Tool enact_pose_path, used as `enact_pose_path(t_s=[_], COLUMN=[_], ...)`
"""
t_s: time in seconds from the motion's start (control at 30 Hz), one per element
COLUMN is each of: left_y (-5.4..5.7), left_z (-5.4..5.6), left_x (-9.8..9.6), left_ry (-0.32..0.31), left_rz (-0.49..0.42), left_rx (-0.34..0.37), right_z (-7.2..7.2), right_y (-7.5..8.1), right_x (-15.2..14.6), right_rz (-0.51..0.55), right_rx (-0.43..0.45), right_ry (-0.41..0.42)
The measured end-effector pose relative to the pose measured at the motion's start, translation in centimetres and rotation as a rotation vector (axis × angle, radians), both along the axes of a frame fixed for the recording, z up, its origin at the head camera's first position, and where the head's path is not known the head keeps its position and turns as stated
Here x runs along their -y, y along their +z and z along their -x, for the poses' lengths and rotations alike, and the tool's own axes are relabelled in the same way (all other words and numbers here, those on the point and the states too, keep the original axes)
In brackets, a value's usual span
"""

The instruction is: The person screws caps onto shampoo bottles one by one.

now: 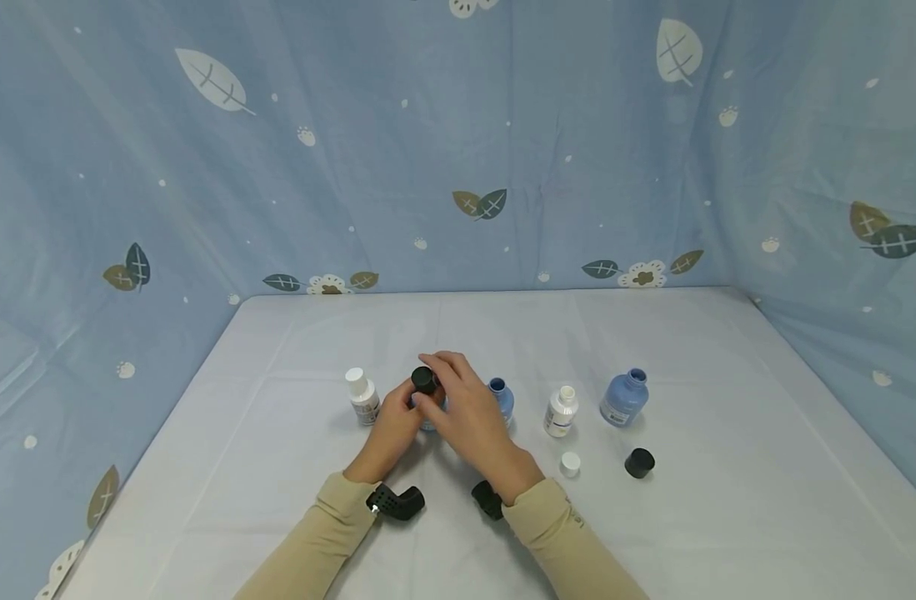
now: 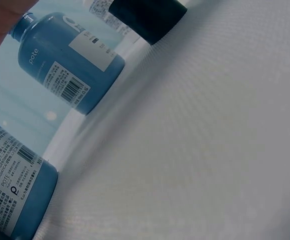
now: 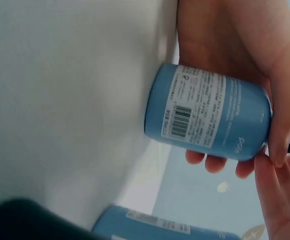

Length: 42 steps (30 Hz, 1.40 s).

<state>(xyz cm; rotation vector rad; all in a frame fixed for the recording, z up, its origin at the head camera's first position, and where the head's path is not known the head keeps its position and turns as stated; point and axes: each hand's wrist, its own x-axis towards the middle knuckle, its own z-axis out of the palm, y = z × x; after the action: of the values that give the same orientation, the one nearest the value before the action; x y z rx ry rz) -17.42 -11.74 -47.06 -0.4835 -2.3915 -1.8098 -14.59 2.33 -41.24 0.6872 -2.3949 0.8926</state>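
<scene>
My left hand (image 1: 392,429) grips a blue bottle (image 3: 207,112) with a black cap (image 1: 423,380). Its fingers wrap the body, and its thumb lies near the neck in the right wrist view. From the right, my right hand (image 1: 473,417) reaches around the cap, thumb in front and fingers behind. Its fingers (image 3: 269,187) look fairly straight beside the cap, and I see no pinch on the cap's near face. In the left wrist view, the held bottle's label shows at the lower left, with an uncapped blue bottle (image 2: 67,60) farther off.
To the left stands a white bottle (image 1: 363,396) with its cap on. At right are an uncapped white bottle (image 1: 560,412) and an uncapped blue bottle (image 1: 624,400). A white cap (image 1: 570,464) and a loose black cap (image 1: 639,463) lie before them on the white table (image 1: 728,517).
</scene>
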Motion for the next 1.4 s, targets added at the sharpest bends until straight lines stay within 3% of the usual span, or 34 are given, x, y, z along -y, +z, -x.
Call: enact_pose_path(t_s=[0.2,0.47,0.7,0.9,1.13,1.23,1.4], left_y=[0.3,3.0,0.0,0.4,3.1,3.1,1.2], left_z=[-0.1,-1.8,0.0,-0.2,-1.7,-1.7,-0.5], left_x=[0.0,-0.3,0.1,0.1,-0.4,-0.4,-0.1], left_ry=[-0.003,0.005,0.027,0.009,-0.021,-0.030,-0.008], left_rz=[-0.001,0.029,0.035,0.032,0.049,0.052,0.049], left_rx=[0.068,0.071,0.038,0.059,0.033,0.018,0.019], right_z=[0.3,0.4,0.5,0.6,0.6,0.6,0.5], right_y=[0.3,0.2,0.1,0.0,0.0,0.0,0.0], right_x=[-0.5,-0.8,-0.9,-0.9,-0.9,-0.8,-0.7], right_rz=[-0.076,-0.140,-0.097,-0.084,-0.046,-0.038,-0.047], right_rx=[-0.054,-0.065,-0.079,-0.087,-0.108,-0.107,-0.086], right_ry=[0.084,0.130,0.137,0.136,0.133,0.130,0.093])
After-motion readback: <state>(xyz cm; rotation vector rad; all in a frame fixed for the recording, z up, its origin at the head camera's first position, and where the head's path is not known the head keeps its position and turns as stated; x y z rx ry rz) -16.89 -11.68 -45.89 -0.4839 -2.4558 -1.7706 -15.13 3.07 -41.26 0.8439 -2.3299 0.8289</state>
